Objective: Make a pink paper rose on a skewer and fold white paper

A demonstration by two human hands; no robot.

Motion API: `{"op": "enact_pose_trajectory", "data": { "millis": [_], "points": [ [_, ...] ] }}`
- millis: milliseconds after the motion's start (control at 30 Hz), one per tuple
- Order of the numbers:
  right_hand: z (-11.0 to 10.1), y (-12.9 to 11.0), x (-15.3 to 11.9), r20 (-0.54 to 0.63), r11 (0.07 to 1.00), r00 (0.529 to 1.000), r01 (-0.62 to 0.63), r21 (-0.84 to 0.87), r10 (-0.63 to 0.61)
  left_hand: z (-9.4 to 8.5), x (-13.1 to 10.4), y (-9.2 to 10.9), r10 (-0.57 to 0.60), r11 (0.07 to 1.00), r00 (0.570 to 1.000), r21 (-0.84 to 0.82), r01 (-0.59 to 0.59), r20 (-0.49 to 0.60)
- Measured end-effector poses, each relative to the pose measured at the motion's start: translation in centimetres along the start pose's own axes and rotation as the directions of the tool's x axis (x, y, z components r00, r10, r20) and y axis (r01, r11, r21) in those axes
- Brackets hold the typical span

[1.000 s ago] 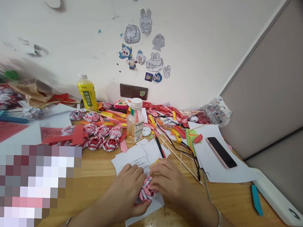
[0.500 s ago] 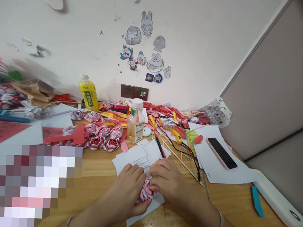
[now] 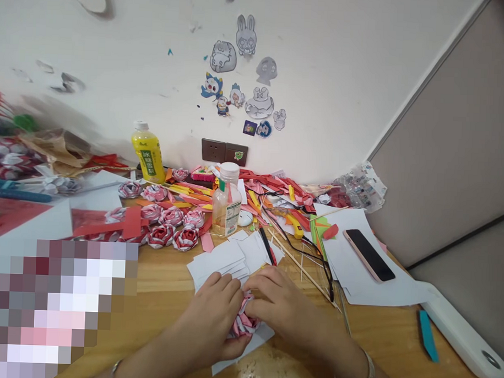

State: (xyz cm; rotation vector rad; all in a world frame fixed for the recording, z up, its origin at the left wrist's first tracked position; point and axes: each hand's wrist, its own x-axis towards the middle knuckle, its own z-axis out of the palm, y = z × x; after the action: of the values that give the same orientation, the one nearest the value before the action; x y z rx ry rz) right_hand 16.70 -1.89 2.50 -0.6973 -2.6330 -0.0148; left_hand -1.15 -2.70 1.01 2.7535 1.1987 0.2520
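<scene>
A pink and white folded paper flower point(image 3: 244, 320) sits between my two hands, low in the middle of the view. My left hand point(image 3: 219, 314) is closed round its left side, with the thumb below. From the right, the bent fingers of my right hand point(image 3: 273, 303) grip its upper edge; their tips are partly hidden. Beneath the flower lies a white paper sheet point(image 3: 246, 348). Just beyond my hands is a stack of white paper pieces point(image 3: 218, 262), with a black and red pen point(image 3: 267, 246) on it.
Finished paper flowers point(image 3: 161, 235) stand in rows at the left. Behind are a yellow drink bottle point(image 3: 148, 155), a clear bottle point(image 3: 226, 204) and heaped coloured paper strips point(image 3: 272, 184). Wooden sticks point(image 3: 302, 268), a phone point(image 3: 369, 255) and a teal piece point(image 3: 427, 336) lie right.
My right hand has shifted slightly left over the top of the flower, its fingers curling closer. My left hand keeps its hold. The view has moved very slightly.
</scene>
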Motion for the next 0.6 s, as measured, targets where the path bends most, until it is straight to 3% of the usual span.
{"op": "enact_pose_trajectory", "data": {
  "millis": [233,600],
  "points": [
    [0.6,0.4,-0.1,-0.122,0.996,0.992,0.028,-0.082,-0.038,0.1,0.1,-0.1,0.002,1.000,1.000,0.022,-0.001,-0.024],
    [0.1,-0.7,-0.1,-0.180,0.969,0.977,0.070,-0.237,-0.114,0.1,0.1,-0.1,-0.001,0.999,0.999,0.036,0.003,-0.051]
  ]
}}
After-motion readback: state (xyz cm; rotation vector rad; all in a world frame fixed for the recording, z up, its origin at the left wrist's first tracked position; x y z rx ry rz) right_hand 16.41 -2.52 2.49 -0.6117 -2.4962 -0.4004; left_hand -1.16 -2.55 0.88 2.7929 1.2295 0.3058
